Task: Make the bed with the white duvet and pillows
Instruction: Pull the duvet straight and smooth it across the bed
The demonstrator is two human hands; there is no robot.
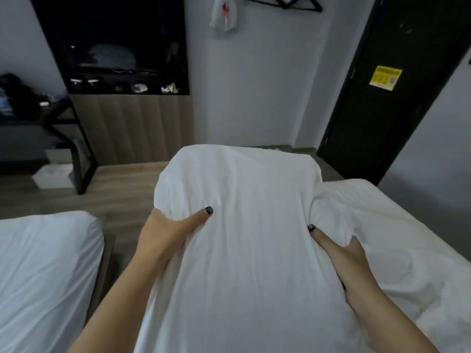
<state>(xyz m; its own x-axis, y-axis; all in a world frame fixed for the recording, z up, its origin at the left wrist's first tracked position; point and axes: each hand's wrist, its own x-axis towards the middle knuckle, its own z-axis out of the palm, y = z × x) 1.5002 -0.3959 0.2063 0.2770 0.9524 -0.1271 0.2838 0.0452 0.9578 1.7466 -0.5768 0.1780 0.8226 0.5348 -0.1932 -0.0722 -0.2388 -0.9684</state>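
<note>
Soft, creased white cotton pillow (239,225) held up at centre frame, above the white-sheeted bed (397,245) at 3 o'clock. Left hand (165,233) and right hand (349,261) grip its sides, fingers buried in fabric. Yellow notice (385,77) on black door (397,72) at 1 o'clock, illegible. Wood-look floor (122,189).

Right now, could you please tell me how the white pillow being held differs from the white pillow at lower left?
The held white pillow is lifted, gripped by left hand and right hand; the lower-left white pillow lies flat, untouched. The held one is creased where pinched, the other smoother. Both are white fabric.
</note>
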